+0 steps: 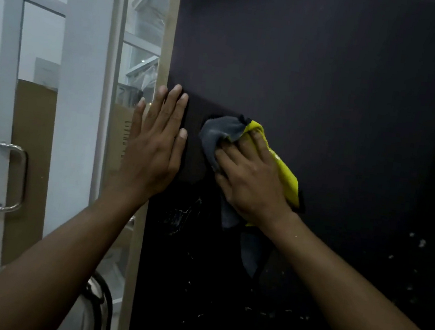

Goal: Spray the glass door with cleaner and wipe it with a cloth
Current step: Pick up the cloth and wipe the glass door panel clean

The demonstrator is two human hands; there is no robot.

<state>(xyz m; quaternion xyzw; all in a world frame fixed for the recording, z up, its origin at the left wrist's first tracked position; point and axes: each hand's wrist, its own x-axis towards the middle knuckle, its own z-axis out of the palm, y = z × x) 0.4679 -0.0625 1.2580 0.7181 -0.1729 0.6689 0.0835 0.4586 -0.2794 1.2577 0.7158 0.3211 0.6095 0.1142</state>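
The dark glass door (328, 82) fills the right two thirds of the head view, with a pale frame edge along its left side. My right hand (252, 179) presses a grey and yellow cloth (214, 134) flat against the glass at mid height. My left hand (156, 141) rests open with fingers spread on the door's left edge, just left of the cloth. White spray droplets and streaks (180, 217) speckle the glass below the cloth and at the lower right. No spray bottle is in view.
A curved metal door handle (95, 297) shows at the bottom beside the frame. To the left stands a white door with a steel pull handle (19, 177) and a brown cardboard panel (28, 170) behind its glass.
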